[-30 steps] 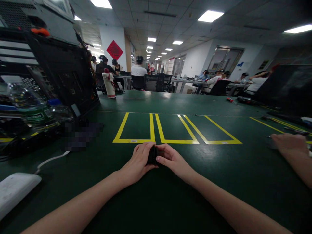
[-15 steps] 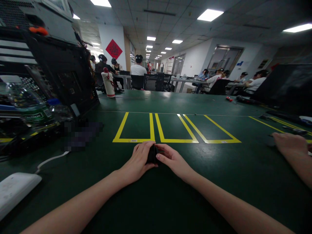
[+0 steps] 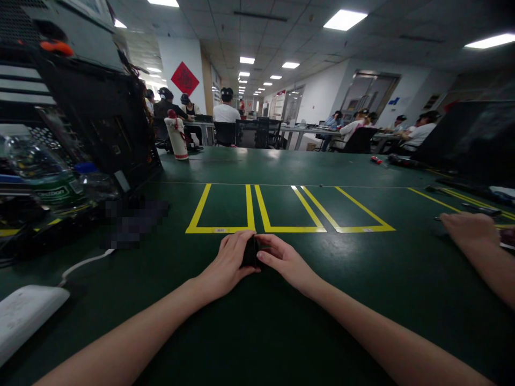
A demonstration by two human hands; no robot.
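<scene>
your left hand (image 3: 226,264): fingers curled round black object (image 3: 249,254) | your right hand (image 3: 290,265): fingers at its right edge, grip can't tell | object: near part of desk (image 3: 257,332), just nearer than yellow tape (image 3: 289,229) | risk: may slip if left fingers loosen | clear bottle (image 3: 54,185) far left: fill unclear

Fingers (image 3: 240,241) around black object (image 3: 250,255), green table (image 3: 257,327)

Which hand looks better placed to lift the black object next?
Probably the left hand: it curls around the black object, while the right hand has only fingertips at its edge.
</scene>
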